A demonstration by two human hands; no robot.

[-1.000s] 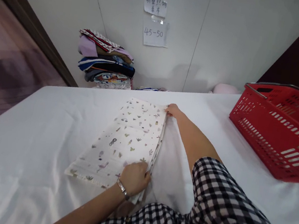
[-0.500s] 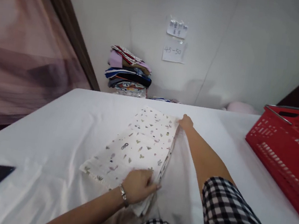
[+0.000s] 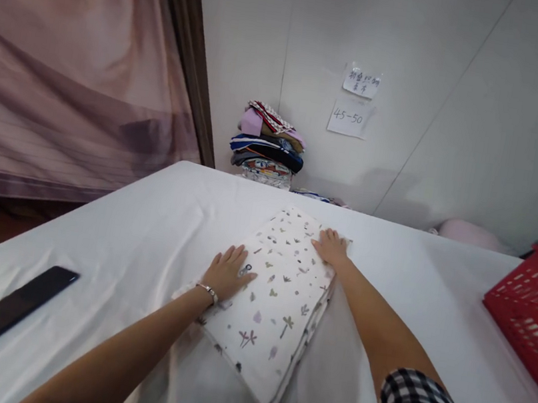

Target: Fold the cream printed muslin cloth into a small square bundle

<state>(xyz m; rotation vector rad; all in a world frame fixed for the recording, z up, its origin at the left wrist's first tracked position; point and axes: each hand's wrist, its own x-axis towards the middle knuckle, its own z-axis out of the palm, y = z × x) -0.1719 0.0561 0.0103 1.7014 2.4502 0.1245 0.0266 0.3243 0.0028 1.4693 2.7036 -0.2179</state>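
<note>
A folded white cloth [image 3: 279, 297] printed with small plants and other little figures lies on the white-covered table in front of me. Several layers show along its right edge. My left hand [image 3: 228, 275], with a bracelet at the wrist, rests flat on the cloth's left side, fingers spread. Near the far right corner, my right hand [image 3: 331, 247] presses on the cloth with its fingers stretched out. Neither hand grips anything.
A black phone-like slab [image 3: 4, 313] lies at the left on the white tablecloth [image 3: 141, 243]. A red plastic basket [image 3: 537, 302] stands at the right. Behind the table are a pile of folded fabrics [image 3: 269, 148] and a wall with paper signs [image 3: 351, 118].
My left hand has gone from the near right edge to the cloth's left side and opened. My right hand has let go of the far corner and flattened. The view has shifted left.
</note>
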